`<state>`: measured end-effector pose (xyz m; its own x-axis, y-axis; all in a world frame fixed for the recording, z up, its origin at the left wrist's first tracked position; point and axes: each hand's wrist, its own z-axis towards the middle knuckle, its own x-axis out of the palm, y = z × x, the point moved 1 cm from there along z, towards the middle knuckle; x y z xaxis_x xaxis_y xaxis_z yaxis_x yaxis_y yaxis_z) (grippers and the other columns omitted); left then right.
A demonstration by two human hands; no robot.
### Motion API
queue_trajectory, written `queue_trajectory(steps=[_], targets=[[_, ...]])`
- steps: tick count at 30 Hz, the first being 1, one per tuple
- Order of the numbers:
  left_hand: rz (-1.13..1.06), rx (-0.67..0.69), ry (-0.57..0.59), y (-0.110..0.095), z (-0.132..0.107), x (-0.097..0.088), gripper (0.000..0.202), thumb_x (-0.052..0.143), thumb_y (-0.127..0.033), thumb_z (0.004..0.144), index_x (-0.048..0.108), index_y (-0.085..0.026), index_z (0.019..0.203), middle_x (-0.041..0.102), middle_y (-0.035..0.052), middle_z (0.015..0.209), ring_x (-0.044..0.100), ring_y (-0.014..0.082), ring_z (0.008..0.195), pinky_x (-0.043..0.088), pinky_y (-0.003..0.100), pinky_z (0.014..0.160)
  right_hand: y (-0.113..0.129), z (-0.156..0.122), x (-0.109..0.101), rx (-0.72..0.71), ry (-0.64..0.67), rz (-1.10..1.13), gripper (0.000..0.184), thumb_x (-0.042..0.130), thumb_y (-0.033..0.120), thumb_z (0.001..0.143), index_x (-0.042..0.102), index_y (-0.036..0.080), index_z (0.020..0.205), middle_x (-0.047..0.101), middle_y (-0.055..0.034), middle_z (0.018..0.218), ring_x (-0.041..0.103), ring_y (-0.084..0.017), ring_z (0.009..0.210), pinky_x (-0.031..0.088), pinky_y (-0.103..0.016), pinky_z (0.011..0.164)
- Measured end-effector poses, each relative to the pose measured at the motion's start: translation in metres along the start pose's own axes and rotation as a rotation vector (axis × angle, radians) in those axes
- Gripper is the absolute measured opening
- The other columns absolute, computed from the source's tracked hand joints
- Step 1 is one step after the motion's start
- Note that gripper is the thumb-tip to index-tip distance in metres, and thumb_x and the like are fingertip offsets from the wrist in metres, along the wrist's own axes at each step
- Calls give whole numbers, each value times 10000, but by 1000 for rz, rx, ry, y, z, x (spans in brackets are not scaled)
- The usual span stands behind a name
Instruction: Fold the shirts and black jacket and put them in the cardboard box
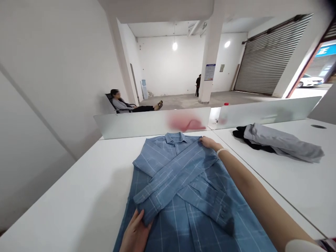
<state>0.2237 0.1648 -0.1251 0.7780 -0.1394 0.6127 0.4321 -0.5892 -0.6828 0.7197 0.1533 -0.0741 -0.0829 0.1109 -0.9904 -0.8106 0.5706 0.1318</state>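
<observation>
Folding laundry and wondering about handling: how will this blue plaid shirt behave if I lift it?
The blue plaid shirt will probably hang floppy, since its cloth lies in soft folds on the table. It likely feels light for its size. The crossed sleeves may slide apart when lifted, as nothing visibly fastens them.

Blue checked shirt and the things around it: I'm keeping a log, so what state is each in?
blue checked shirt: flat on the white table, sleeves crossed over its front
left hand: against the end of a sleeve
right hand: on the shirt's shoulder
grey garment: crumpled, partly over black cloth
roller shutter: down

A commercial unit: white desks (301, 189), frosted dividers (267, 110), roller shutter door (267, 56).
</observation>
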Motion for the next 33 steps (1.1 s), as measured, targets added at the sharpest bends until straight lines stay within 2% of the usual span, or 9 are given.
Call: queue_trajectory(steps=[2,4,7,12,16,21,24,28,33], targets=[[-9,0,68,3,9,-9,564,510,-49,845,469,-288,1354,507,71,1370,446,266,1271,318,485,1112,-8,5,-5,119,-80,-10,298,510,285,920,553,148,1181,570,-110,1193,589,-202,997,472,-398,868],[-2,-24,122,6,19,-20,587,533,-62,826,459,-294,1360,502,71,1375,416,269,1295,282,490,1128,-10,9,-7,229,-154,-15,367,457,239,932,481,128,1281,501,-190,1269,569,-251,1059,451,-419,882],[22,-48,188,8,30,-33,588,554,-83,812,477,-324,1344,536,67,1344,395,269,1312,260,498,1131,0,10,2,289,-227,-14,458,373,178,929,379,109,1381,392,-264,1366,499,-325,1173,379,-485,948],[47,-69,273,3,33,-39,375,582,-162,799,667,-270,1149,440,35,1428,261,286,1379,238,454,1151,23,-3,43,179,-182,2,474,345,362,960,387,188,1399,331,-159,1474,345,-329,1319,223,-555,1061],[27,-52,248,-2,28,-34,294,621,-209,769,722,-254,1041,381,16,1467,228,300,1390,260,438,1146,19,-12,69,128,-87,28,540,320,471,956,346,219,1433,282,-132,1510,223,-330,1386,162,-587,1077],[44,114,170,-4,10,-18,360,595,-167,764,699,-288,1088,413,-4,1451,214,263,1396,241,403,1153,6,-11,75,66,-50,65,586,325,535,935,312,257,1450,248,-104,1528,187,-310,1404,132,-577,1095],[96,117,163,-6,7,-14,418,576,-87,738,698,-283,1086,434,1,1435,228,259,1395,264,420,1142,4,-10,75,58,-82,72,560,290,500,953,303,251,1455,256,-101,1525,184,-300,1405,128,-563,1101],[47,-1,88,-9,14,-18,306,542,-216,782,728,-250,1023,451,4,1425,234,259,1395,276,406,1138,6,-13,76,72,-126,78,521,279,444,968,325,242,1446,305,-103,1506,226,-293,1392,157,-557,1094],[38,36,21,-10,10,-13,302,543,-282,787,730,-225,1017,489,32,1398,252,259,1390,294,389,1130,10,-21,68,80,-208,82,451,304,348,965,450,205,1367,388,-107,1457,288,-281,1356,218,-494,1087]])
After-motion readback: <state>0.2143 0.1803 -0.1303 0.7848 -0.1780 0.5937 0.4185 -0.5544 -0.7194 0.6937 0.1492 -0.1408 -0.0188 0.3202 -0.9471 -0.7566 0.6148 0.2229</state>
